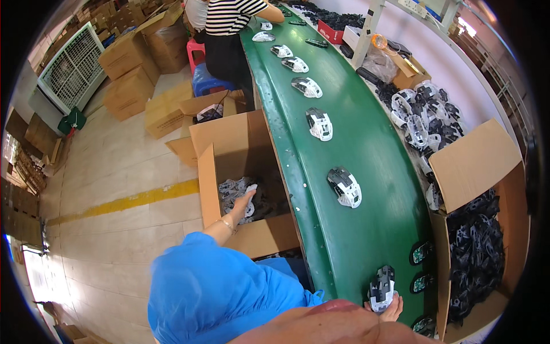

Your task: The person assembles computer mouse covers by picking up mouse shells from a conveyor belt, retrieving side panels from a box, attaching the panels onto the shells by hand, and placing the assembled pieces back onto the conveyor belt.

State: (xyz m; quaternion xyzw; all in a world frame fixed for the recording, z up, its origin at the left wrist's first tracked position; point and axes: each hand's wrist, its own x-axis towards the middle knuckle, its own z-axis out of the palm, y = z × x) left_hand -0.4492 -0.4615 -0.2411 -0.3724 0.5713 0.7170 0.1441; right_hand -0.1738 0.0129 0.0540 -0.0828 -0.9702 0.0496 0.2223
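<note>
Lower right: three boards [423, 282]; one shell [381, 288], its lower end held in the right hand [393, 310]. Centre: left hand [246, 198] inside one box [264, 236], grip unclear.

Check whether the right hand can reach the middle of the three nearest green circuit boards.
Probably yes: only green belt shows between the right hand and the middle circuit board, though that hand holds a black-and-white mouse shell.

The black-and-white mouse shell [381, 289] apparently hides part of the right hand [393, 310].
</note>
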